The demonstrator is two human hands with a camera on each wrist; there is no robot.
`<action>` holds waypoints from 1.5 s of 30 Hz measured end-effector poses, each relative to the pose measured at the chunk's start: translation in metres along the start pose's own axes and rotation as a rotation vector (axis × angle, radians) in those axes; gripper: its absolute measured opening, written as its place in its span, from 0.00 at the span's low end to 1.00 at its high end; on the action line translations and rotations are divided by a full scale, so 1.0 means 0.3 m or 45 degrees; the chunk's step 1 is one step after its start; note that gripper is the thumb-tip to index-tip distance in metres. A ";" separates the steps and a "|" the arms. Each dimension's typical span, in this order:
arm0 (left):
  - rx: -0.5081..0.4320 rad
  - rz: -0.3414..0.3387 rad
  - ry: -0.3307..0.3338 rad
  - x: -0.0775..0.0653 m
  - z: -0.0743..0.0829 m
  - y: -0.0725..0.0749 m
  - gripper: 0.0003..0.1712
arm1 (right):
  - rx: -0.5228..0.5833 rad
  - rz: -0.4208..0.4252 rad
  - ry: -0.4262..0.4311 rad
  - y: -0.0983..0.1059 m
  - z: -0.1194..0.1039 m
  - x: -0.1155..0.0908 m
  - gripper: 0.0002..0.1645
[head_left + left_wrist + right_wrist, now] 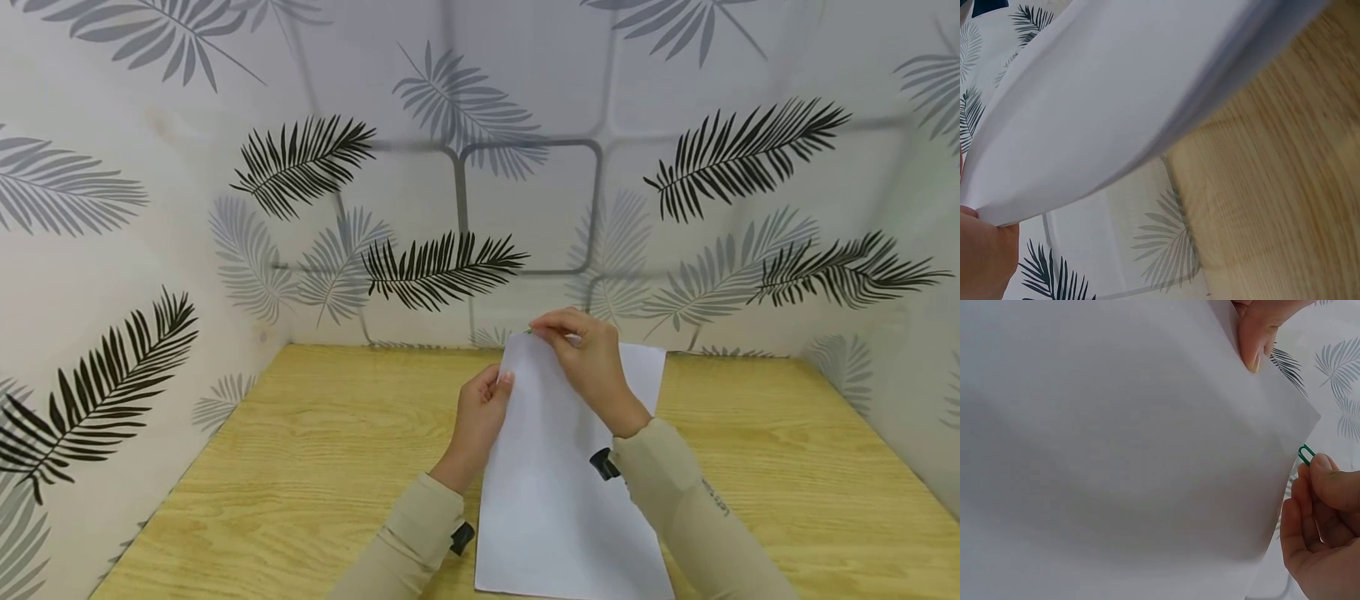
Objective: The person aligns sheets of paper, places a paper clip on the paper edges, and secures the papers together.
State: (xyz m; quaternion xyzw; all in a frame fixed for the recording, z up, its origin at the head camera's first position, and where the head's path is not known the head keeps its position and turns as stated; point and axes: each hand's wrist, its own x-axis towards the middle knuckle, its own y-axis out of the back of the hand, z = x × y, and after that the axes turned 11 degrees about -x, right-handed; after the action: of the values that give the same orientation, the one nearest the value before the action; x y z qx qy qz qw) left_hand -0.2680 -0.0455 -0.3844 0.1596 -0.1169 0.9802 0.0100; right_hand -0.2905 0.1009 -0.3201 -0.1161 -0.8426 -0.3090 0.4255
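A stack of white paper sheets [558,483] is tilted up off the table, its far end raised. My left hand [482,417] grips the left edge near the top corner, thumb on the front face; the left wrist view shows the same hand [988,253] at the paper's edge. Between thumb and forefinger my right hand [592,358] pinches a green paper clip [1306,454]. In the right wrist view the clip's rounded end is at the top edge of the paper [1147,437], close to the corner; whether it touches cannot be told.
The wooden table [337,442] extends to both sides of the paper. Behind it hangs a pale cloth [525,200] printed with dark and grey leaves. Small black pieces, such as the black mount [604,463], stick out at both sleeve cuffs.
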 end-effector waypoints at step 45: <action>0.074 -0.024 0.015 -0.013 -0.011 0.002 0.13 | 0.036 -0.188 -0.093 0.005 0.003 0.009 0.04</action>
State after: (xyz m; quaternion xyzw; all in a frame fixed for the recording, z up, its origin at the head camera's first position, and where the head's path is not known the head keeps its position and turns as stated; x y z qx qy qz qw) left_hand -0.2654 -0.0453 -0.3889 0.1552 -0.0867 0.9840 0.0152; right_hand -0.2921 0.1025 -0.3178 -0.0586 -0.8682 -0.3232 0.3721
